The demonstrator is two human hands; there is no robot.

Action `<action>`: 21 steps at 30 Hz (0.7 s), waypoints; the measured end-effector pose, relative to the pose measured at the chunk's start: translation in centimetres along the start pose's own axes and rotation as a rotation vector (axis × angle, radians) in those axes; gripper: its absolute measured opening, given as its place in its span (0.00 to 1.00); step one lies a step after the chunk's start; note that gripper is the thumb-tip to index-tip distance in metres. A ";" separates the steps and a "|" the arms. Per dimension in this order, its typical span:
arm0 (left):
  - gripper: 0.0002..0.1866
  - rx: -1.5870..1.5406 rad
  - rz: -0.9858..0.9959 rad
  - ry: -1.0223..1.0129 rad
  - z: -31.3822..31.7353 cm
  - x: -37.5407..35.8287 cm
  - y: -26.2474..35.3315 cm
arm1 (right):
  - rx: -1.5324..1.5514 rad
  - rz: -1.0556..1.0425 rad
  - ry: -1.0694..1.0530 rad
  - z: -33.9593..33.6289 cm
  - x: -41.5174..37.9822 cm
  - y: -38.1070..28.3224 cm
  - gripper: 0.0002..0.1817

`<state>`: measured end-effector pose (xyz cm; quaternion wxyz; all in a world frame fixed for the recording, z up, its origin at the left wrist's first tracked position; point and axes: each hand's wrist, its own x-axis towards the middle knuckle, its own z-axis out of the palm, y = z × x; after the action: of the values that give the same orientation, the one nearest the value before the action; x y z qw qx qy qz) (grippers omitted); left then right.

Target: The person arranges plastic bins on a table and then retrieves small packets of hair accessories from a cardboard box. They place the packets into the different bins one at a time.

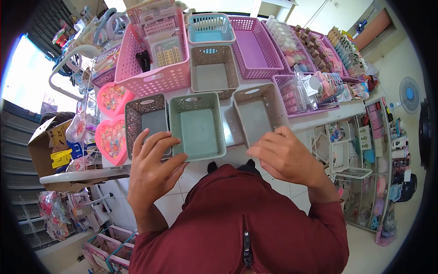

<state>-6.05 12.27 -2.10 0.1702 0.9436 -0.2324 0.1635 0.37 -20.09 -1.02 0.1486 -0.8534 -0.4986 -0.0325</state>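
Note:
My left hand (155, 164) lies over the front of a dark grey basket (129, 119), fingers spread, their tips reaching the left rim of a green basket (198, 130). The green basket stands upright at the table's front edge. To its right, a taupe basket (255, 119) sits slightly turned. My right hand (289, 157) has its fingers bent around the front rim of the taupe basket, covering its front right corner. Behind the green basket is a grey-beige basket (212, 75). All these small baskets look bare inside.
A pink basket (157, 80) with packaged items and a blue basket (211, 36) stand behind. Purple baskets (260, 68) fill the right side, some with bottles and sponges. Heart-shaped pink bead boxes (112, 139) lie at left. A shelf rack (365, 164) stands right.

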 end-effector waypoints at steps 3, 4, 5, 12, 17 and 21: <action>0.12 -0.032 -0.018 0.019 0.0 0.1 0.0 | 0.059 -0.048 0.065 0.5 0.2 -0.3 0.12; 0.12 -0.029 -0.014 0.019 0.0 0.2 0.0 | 0.092 -0.061 0.105 0.6 0.3 -0.3 0.10; 0.11 -0.027 -0.011 0.020 0.1 0.2 0.0 | 0.091 -0.058 0.107 0.9 0.4 -0.4 0.10; 0.12 -0.030 0.003 0.022 0.4 0.3 0.0 | 0.102 -0.067 0.161 1.6 0.8 -0.2 0.09; 0.10 -0.033 -0.002 0.021 0.4 0.2 -0.1 | 0.066 -0.055 0.159 1.3 0.7 0.2 0.11; 0.12 -0.035 0.001 0.017 0.5 0.3 0.0 | 0.069 -0.053 0.170 1.6 0.7 0.0 0.13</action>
<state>-5.72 11.95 -2.40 0.1885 0.9389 -0.2344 0.1674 0.56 -19.09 -2.39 0.2190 -0.8284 -0.5074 -0.0917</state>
